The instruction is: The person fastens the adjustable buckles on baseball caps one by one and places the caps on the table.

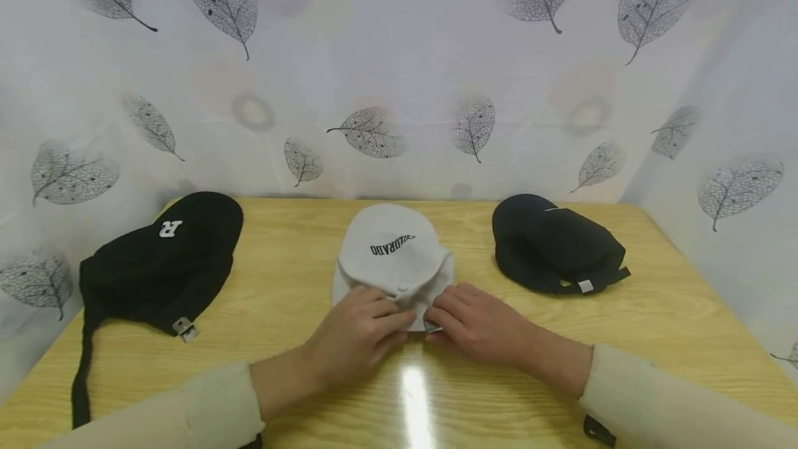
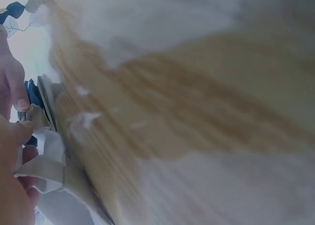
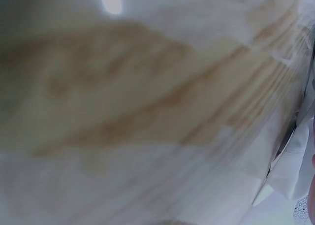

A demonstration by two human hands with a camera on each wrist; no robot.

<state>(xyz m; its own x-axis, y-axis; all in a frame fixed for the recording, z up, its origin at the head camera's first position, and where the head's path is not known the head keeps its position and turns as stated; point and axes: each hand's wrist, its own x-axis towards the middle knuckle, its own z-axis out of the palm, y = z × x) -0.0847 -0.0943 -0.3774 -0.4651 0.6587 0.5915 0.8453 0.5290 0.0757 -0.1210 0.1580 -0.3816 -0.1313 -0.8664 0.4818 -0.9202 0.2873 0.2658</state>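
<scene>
A white cap (image 1: 389, 241) with dark "COLORADO" lettering lies in the middle of the table, its back edge toward me. My left hand (image 1: 358, 328) pinches the back edge near the middle, and cap fabric (image 2: 51, 173) shows between its thumb and fingers in the left wrist view. On the other side of the back opening, my right hand (image 1: 476, 324) grips the edge with curled fingers, at a small shiny piece (image 1: 431, 326) that looks like a buckle. The right wrist view catches only the cap's rim (image 3: 290, 161) and a sliver of finger.
To the left lies a black cap (image 1: 168, 262) with a white "R", its long strap (image 1: 84, 373) hanging toward the front. Another dark cap (image 1: 555, 244) sits at the right. A leaf-patterned curtain (image 1: 399, 75) stands behind the wooden table (image 1: 287, 269).
</scene>
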